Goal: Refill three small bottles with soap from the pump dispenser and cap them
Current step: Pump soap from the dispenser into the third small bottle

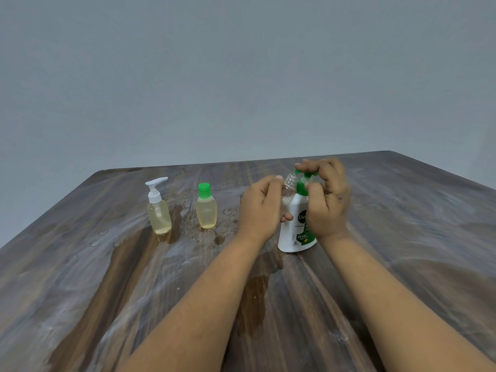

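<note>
A white pump dispenser (295, 232) with a green label and green pump head stands right of the table's middle. My right hand (326, 200) curls over the green pump head, fingers on top. My left hand (261, 208) grips a small clear bottle (289, 183), uncapped and tilted, its threaded neck right under the pump's spout. Farther left stand two small bottles of yellowish soap: one with a white pump top (159, 210) and one with a green cap (206, 208). The held bottle's body is mostly hidden by my fingers.
The dark wood-grain table (134, 291) is streaked with wet patches and droplets around the bottles and a darker spill in front of the dispenser. A plain grey wall rises behind the table's far edge.
</note>
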